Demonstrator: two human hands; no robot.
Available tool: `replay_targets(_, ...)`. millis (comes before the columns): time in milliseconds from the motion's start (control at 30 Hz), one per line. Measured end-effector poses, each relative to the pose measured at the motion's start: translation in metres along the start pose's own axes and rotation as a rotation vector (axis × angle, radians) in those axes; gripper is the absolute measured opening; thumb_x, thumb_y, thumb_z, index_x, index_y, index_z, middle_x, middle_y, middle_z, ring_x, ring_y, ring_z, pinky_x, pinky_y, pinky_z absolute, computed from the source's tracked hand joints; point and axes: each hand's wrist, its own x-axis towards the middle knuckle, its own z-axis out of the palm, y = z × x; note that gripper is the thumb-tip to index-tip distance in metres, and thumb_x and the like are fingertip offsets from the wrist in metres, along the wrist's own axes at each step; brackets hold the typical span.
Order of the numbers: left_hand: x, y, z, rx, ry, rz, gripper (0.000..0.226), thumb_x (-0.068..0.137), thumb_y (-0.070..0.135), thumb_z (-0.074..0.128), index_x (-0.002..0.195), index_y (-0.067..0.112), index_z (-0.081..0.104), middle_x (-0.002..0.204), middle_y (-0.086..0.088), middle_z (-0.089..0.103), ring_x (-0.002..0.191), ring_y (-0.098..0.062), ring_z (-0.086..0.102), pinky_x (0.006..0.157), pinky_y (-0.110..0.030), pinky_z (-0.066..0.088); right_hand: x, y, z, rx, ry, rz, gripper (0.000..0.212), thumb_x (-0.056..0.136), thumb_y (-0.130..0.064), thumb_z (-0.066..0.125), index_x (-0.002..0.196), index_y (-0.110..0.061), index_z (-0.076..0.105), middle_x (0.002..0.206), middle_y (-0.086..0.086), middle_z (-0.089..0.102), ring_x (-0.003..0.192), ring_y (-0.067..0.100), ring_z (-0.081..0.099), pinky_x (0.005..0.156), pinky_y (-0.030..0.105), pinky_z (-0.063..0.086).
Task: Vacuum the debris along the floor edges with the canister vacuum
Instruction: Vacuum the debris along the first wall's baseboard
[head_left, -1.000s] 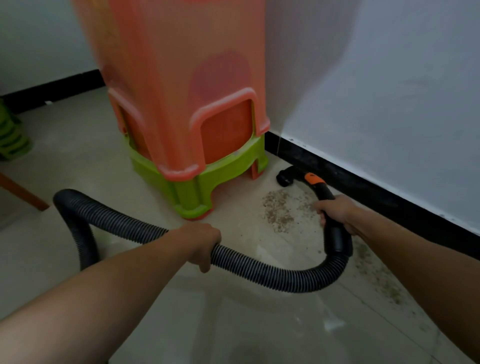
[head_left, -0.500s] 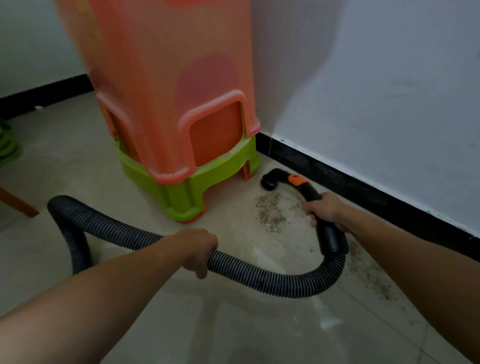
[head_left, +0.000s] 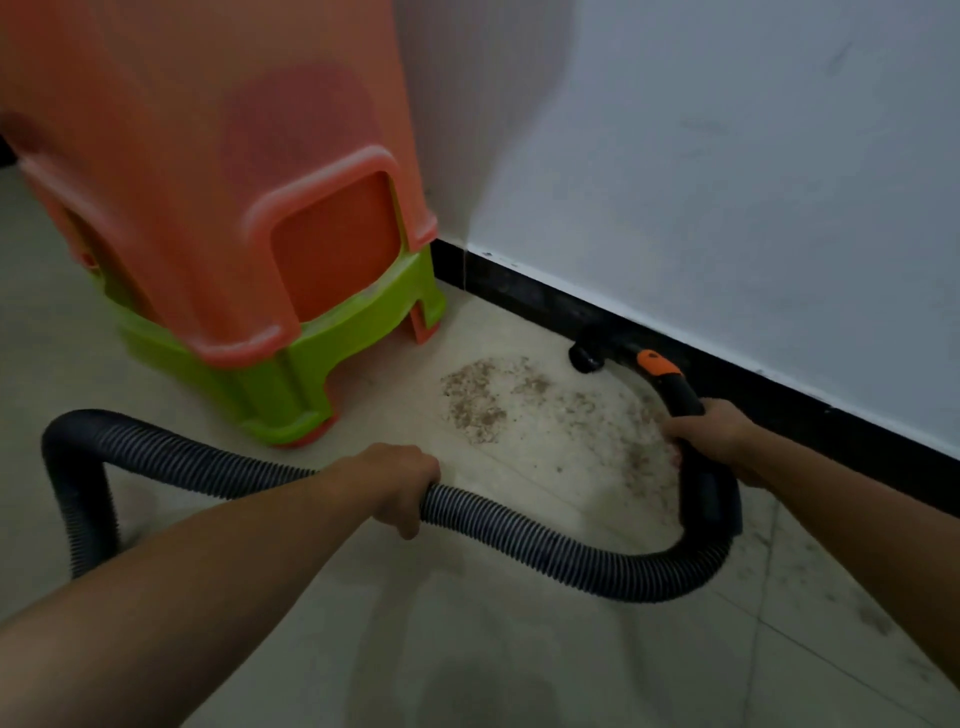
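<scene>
Right hand (head_left: 711, 436) fingers clenched round black rigid wand with orange tab (head_left: 675, 389) — keeps nozzle mouth (head_left: 584, 358) low, close against black skirting strip (head_left: 779, 410), where dirt gathers. Left hand (head_left: 400, 478) fingers wrapped round black ribbed hose (head_left: 519, 530), farther from skirting — probably managing slack. Brown crumbly debris patch (head_left: 478, 400) lies near skirting, not yet picked up.

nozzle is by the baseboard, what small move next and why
Probably the right hand should draw the nozzle away from the baseboard toward the stools, onto the debris: the thickest patch lies just beside it, uncleared. The left hand holds the hose.
</scene>
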Motion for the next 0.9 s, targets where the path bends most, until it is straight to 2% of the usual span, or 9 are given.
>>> replay_targets(133,0.008,0.002,0.004,0.047,-0.02,0.006,0.034,0.065,0.033,0.079,0.091,0.03,0.059,0.083,0.006,0.057,0.074,-0.017,0.057,0.061,-0.028,0.042,-0.005,0.015,0.016,-0.001,0.064,0.004,0.032,0.084,-0.008,0.069,0.112,-0.005,0.053,0.089,0.019,0.064,0.058,0.027,0.064,0.049,0.032,0.054)
replay_targets(200,0.006,0.0,0.011,0.07,-0.034,0.006,0.035,0.065,0.031,0.079,0.094,0.029,0.06,0.086,0.004,0.058,0.075,-0.017,0.056,0.062,-0.029,0.042,0.0,0.006,0.029,-0.053,0.094,-0.057,0.032,0.085,-0.012,0.069,0.112,-0.007,0.053,0.089,0.016,0.063,0.063,0.026,0.064,0.049,0.028,0.054)
replay_targets(300,-0.005,-0.012,0.027,0.077,-0.043,-0.02,0.037,0.066,0.03,0.078,0.098,0.027,0.059,0.094,0.002,0.06,0.082,-0.019,0.058,0.065,-0.029,0.041,0.014,-0.021,0.056,-0.084,0.095,-0.127,0.03,0.086,-0.013,0.068,0.111,-0.009,0.052,0.079,0.008,0.059,0.052,0.016,0.056,0.031,0.015,0.038)
replay_targets(433,-0.034,-0.046,0.043,0.036,-0.037,-0.139,0.038,0.07,0.029,0.075,0.102,0.027,0.057,0.098,0.002,0.057,0.09,-0.019,0.058,0.069,-0.029,0.039,0.03,-0.058,0.093,0.042,-0.066,-0.124,0.033,0.087,-0.006,0.066,0.116,-0.005,0.05,0.093,0.021,0.062,0.055,0.023,0.057,0.048,0.03,0.049)
replay_targets(500,-0.044,-0.056,0.044,0.014,-0.015,-0.186,0.037,0.07,0.03,0.075,0.103,0.028,0.057,0.1,0.002,0.06,0.088,-0.018,0.057,0.068,-0.028,0.04,0.03,-0.065,0.095,0.071,-0.112,-0.117,0.032,0.086,-0.003,0.065,0.114,-0.004,0.049,0.084,0.02,0.061,0.053,0.023,0.055,0.049,0.032,0.051)
replay_targets(600,-0.043,-0.053,0.034,-0.025,0.048,-0.182,0.032,0.068,0.032,0.074,0.091,0.03,0.053,0.089,0.003,0.055,0.078,-0.016,0.051,0.065,-0.028,0.041,0.025,-0.048,0.074,0.091,-0.068,-0.113,0.021,0.085,0.001,0.063,0.103,0.002,0.053,0.062,0.017,0.057,0.042,0.022,0.051,0.042,0.028,0.049)
replay_targets(733,-0.026,-0.029,0.008,-0.028,0.083,-0.116,0.032,0.063,0.034,0.077,0.081,0.031,0.051,0.076,0.009,0.051,0.073,-0.015,0.054,0.054,-0.026,0.037,0.014,-0.012,0.041,0.036,-0.032,-0.095,0.01,0.078,0.004,0.061,0.087,0.006,0.058,0.055,0.017,0.058,0.045,0.026,0.053,0.054,0.035,0.052)
replay_targets(800,-0.018,-0.012,0.0,-0.012,0.052,-0.089,0.033,0.062,0.034,0.078,0.073,0.031,0.047,0.071,0.011,0.05,0.065,-0.011,0.052,0.047,-0.025,0.032,0.008,-0.002,0.029,-0.012,-0.079,-0.082,0.017,0.077,0.003,0.063,0.092,0.006,0.058,0.053,0.015,0.06,0.044,0.025,0.055,0.051,0.034,0.052)
replay_targets(900,-0.011,0.011,0.002,0.019,-0.001,-0.034,0.033,0.061,0.033,0.078,0.071,0.032,0.047,0.07,0.011,0.05,0.059,-0.006,0.047,0.045,-0.024,0.031,-0.001,0.008,0.017,-0.068,-0.154,-0.078,0.027,0.075,0.001,0.065,0.1,0.004,0.058,0.058,0.016,0.064,0.046,0.025,0.058,0.051,0.032,0.052)
